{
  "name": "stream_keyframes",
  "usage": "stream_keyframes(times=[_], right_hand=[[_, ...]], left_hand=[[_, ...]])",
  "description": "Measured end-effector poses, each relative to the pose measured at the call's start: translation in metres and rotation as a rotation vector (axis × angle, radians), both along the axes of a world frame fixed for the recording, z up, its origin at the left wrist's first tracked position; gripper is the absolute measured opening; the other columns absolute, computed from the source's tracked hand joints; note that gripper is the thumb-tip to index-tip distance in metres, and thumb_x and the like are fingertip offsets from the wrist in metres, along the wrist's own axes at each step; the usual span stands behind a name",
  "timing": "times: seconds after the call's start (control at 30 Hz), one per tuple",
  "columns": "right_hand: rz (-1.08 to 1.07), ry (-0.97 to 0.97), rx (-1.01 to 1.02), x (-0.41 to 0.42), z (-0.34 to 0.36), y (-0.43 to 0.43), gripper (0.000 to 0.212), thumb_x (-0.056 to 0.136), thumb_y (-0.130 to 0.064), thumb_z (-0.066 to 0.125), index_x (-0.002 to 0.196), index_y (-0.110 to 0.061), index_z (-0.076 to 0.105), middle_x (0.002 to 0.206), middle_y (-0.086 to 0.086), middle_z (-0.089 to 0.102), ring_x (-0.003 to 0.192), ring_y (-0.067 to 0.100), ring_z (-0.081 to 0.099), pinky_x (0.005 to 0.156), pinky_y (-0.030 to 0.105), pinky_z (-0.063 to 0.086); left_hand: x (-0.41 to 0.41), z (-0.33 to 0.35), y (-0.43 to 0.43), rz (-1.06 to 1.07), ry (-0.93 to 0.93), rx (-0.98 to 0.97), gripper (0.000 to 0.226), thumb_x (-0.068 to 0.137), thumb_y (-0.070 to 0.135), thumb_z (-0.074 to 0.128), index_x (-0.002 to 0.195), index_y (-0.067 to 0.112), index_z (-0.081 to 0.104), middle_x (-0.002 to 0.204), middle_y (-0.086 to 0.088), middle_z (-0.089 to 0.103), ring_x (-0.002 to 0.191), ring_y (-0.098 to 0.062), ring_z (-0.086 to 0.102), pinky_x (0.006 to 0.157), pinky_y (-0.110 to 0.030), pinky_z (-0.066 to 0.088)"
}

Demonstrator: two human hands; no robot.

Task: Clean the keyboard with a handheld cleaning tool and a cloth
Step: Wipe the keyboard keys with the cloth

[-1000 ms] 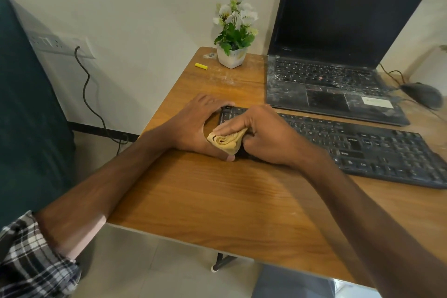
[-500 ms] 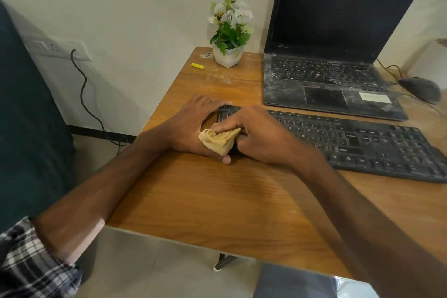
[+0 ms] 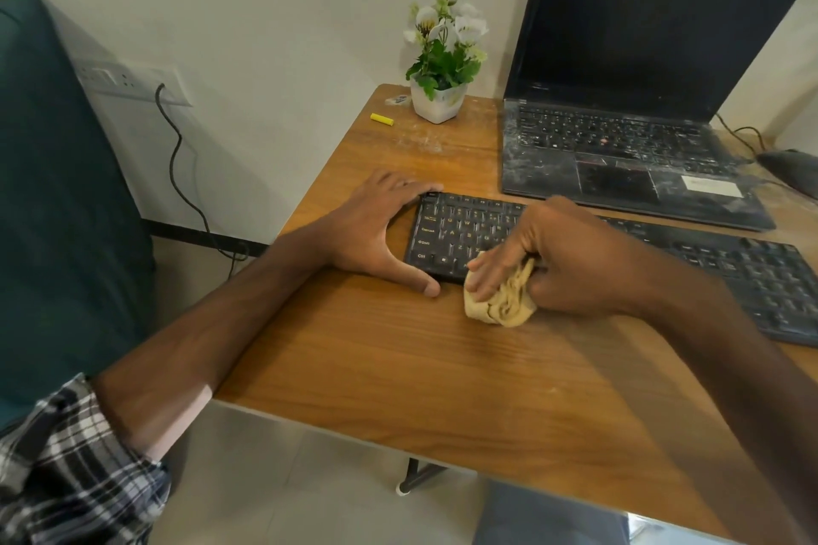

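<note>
Two grips work at the keyboard's (image 3: 460,230) left end. Left grip (image 3: 376,230): spread wide, fingers at back corner, thumb along front edge, bracing. Right grip (image 3: 571,261): curled round bunched cloth (image 3: 500,305), which sits against the keyboard's front edge, touching the surface (image 3: 420,367). Laptop (image 3: 619,146) stands behind the keyboard.

Right hand (image 3: 571,257) gripping cloth (image 3: 502,301), left hand (image 3: 376,230) bracing keyboard (image 3: 460,230)

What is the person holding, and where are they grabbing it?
The right hand grips a bunched tan cloth by its upper part. The left hand only braces the left end of the keyboard.
</note>
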State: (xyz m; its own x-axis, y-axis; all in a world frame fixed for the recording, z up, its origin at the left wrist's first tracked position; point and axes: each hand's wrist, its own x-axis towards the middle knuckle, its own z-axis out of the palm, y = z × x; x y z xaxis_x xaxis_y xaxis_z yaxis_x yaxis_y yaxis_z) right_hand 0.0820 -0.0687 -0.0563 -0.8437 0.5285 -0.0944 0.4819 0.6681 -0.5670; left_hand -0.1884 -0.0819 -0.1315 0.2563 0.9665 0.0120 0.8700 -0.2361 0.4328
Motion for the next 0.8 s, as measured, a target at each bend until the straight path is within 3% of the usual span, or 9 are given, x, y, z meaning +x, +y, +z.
stream_keyframes(times=[0.2, 0.43, 0.63, 0.8], right_hand=[[-0.025, 0.244, 0.062, -0.038, -0.007, -0.001, 0.036, 0.08, 0.0, 0.072, 0.106, -0.024, 0.08, 0.109, -0.008, 0.077, 0.104, -0.001, 0.069, 0.091, 0.019, 0.056], [-0.055, 0.189, -0.056, -0.016, -0.017, 0.014, 0.038, 0.082, 0.007, 0.07, 0.104, -0.022, 0.081, 0.11, -0.009, 0.076, 0.111, -0.004, 0.067, 0.093, 0.028, 0.059], [-0.135, 0.146, -0.092, 0.034, -0.014, 0.019, 0.051, 0.072, 0.023, 0.056, 0.095, -0.014, 0.083, 0.1, -0.013, 0.078, 0.112, -0.004, 0.067, 0.089, 0.046, 0.061], [-0.177, 0.07, -0.047, 0.063, -0.005, 0.024, 0.054, 0.07, 0.024, 0.06, 0.088, -0.021, 0.084, 0.093, -0.014, 0.079, 0.103, -0.002, 0.071, 0.089, 0.036, 0.062]], left_hand=[[-0.003, -0.004, 0.003, -0.034, 0.001, 0.028, 0.144, 0.042, 0.105, 0.061, 0.162, 0.034, 0.026, 0.155, 0.008, 0.035, 0.141, -0.015, 0.026, 0.12, -0.047, 0.031], [-0.003, -0.004, 0.002, -0.014, 0.002, 0.03, 0.137, 0.047, 0.092, 0.071, 0.162, 0.036, 0.023, 0.16, 0.008, 0.03, 0.145, -0.012, 0.022, 0.117, -0.037, 0.026], [-0.003, -0.001, 0.0, 0.0, -0.004, 0.005, 0.134, 0.051, 0.091, 0.072, 0.163, 0.038, 0.021, 0.162, 0.009, 0.027, 0.148, -0.01, 0.018, 0.12, -0.041, 0.025], [-0.003, -0.002, 0.001, -0.002, -0.011, 0.0, 0.132, 0.052, 0.092, 0.072, 0.162, 0.039, 0.021, 0.163, 0.009, 0.026, 0.15, -0.012, 0.018, 0.122, -0.05, 0.028]])
